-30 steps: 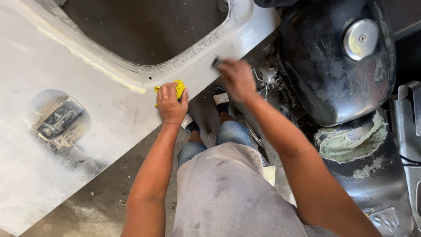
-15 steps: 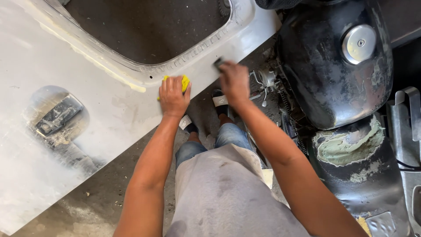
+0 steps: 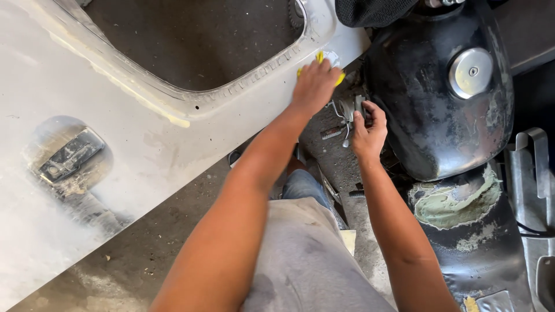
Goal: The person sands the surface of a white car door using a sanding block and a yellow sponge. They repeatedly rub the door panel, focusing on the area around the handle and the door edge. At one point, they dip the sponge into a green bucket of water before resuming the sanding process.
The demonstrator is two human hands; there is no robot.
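Since the earlier frame the left hand [image 3: 315, 86], fingers pressed flat on a yellow sanding pad [image 3: 319, 58], has been slid along the grey primed car door panel [image 3: 173, 133], while the right hand [image 3: 368, 132], fingers curled, is braced on a metal fitting [image 3: 349, 110] of the black motorcycle tank [image 3: 428, 104]; the pad could be dragged off the panel's edge.

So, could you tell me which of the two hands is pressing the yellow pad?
The left hand, flat on the yellow pad against the white panel; the right hand touches grey metal parts.

Bright daylight, sharp focus, glare on pale panel [image 3: 87, 86], soft shadows
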